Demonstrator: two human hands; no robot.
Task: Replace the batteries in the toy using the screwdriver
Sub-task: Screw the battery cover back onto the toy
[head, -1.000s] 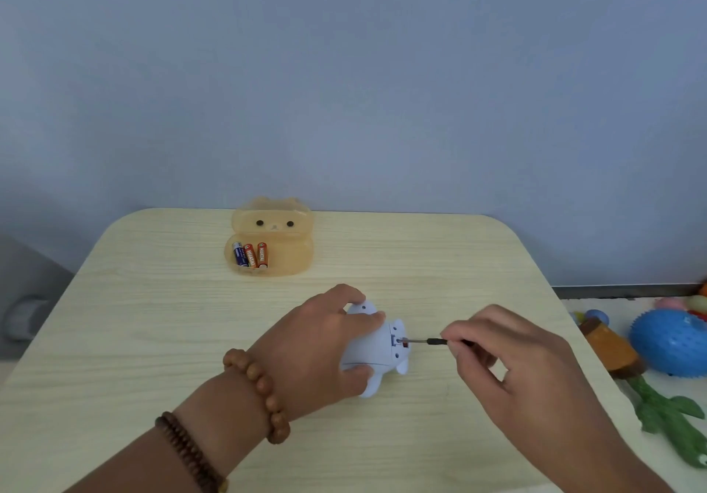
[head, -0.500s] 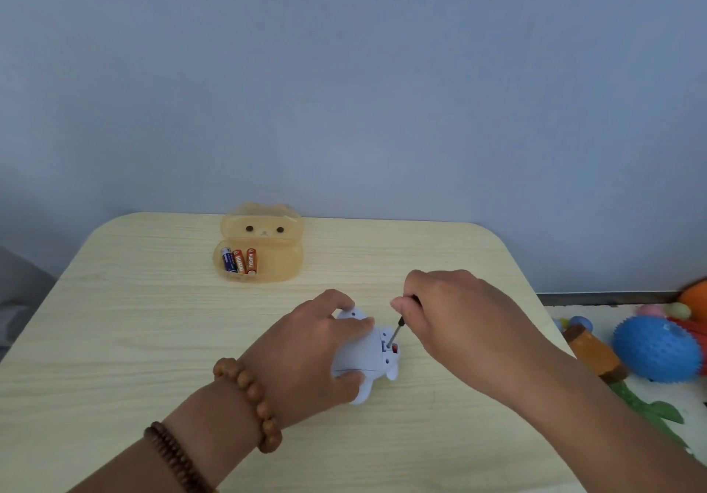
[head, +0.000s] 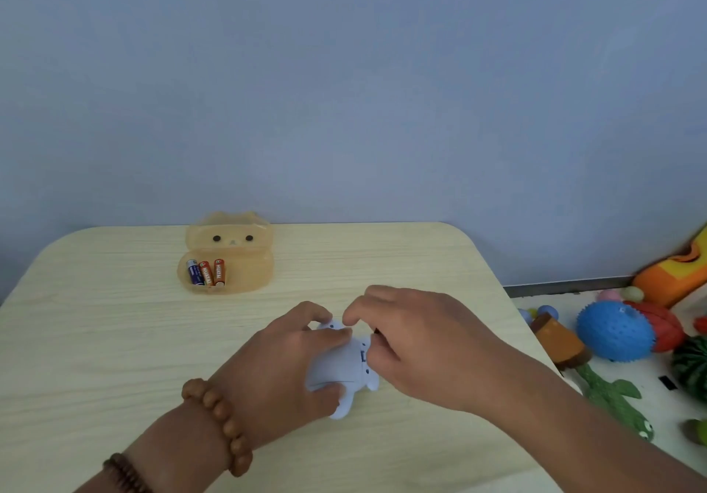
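The left hand (head: 279, 370) clamps the pale blue toy (head: 344, 374) while the right hand (head: 421, 343), just beside it, seemingly pinches a mostly hidden screwdriver (head: 376, 331), with 3 batteries (head: 206, 272) well beyond both.

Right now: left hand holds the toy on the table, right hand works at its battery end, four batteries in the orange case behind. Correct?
Not quite: the head view shows three batteries in the orange case, not four. The rest holds: the left hand holds the toy on the table, and the right hand works at its battery end.
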